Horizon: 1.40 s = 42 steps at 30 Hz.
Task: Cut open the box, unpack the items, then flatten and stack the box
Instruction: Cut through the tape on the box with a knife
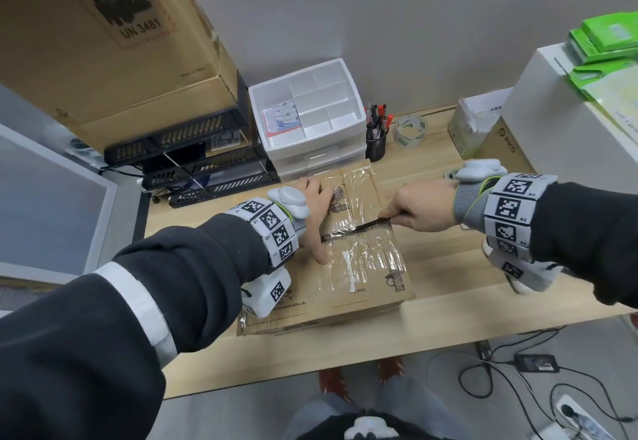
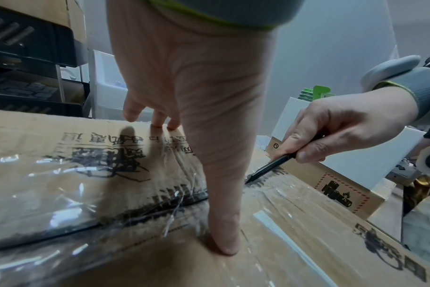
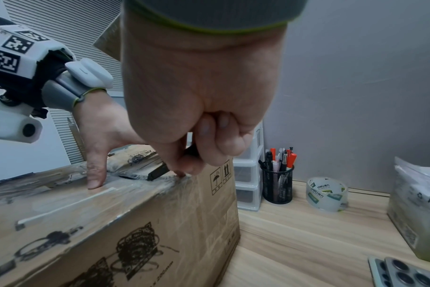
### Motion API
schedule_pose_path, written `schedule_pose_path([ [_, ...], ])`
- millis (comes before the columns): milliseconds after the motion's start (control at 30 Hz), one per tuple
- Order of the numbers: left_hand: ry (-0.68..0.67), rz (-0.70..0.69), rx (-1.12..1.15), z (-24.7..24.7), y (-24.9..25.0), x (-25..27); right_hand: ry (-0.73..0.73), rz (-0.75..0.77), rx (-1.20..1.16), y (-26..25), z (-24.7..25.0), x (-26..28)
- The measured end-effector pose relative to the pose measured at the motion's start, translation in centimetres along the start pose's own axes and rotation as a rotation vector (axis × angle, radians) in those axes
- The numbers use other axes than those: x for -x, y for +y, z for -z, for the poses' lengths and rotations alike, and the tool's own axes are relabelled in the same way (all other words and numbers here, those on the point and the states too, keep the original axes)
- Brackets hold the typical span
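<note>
I am pressing my left hand (image 1: pixel 312 204) flat on the brown, tape-wrapped cardboard box (image 1: pixel 362 267) in the middle of the bench, fingers spread wide, thumb across the seam. My right hand (image 1: pixel 423 206) is gripping a slim black knife (image 2: pixel 265 170), its blade lying in the seam at the box's right edge. Only the left wrist view is showing the bare blade tip; the right wrist view is hiding it behind my curled fingers (image 3: pixel 209 139). A black mesh pen cup (image 3: pixel 277 182), a clear tape roll (image 3: pixel 326 194) and a white drawer organiser (image 1: pixel 307 111) are standing along the far edge of the pale wooden bench (image 1: pixel 448 267), against a grey wall.
</note>
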<state>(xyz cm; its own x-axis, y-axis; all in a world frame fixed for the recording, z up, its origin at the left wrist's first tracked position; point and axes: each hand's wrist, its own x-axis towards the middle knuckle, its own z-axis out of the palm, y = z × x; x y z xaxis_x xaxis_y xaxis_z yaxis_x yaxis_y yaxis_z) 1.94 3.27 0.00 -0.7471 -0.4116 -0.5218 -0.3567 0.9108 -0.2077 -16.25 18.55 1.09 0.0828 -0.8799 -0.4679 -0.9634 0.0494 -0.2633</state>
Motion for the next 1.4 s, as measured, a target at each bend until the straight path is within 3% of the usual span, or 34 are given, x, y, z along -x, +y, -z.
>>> schedule_pose_path([
  [767, 0.015, -0.008, -0.014, 0.1, -0.3, 0.2, 0.000, -0.106, 0.038, 2.8, 0.8, 2.3],
  [1400, 0.021, -0.006, -0.029, 0.2, -0.3, 0.2, 0.024, -0.107, 0.056, 3.5, 0.7, 3.0],
])
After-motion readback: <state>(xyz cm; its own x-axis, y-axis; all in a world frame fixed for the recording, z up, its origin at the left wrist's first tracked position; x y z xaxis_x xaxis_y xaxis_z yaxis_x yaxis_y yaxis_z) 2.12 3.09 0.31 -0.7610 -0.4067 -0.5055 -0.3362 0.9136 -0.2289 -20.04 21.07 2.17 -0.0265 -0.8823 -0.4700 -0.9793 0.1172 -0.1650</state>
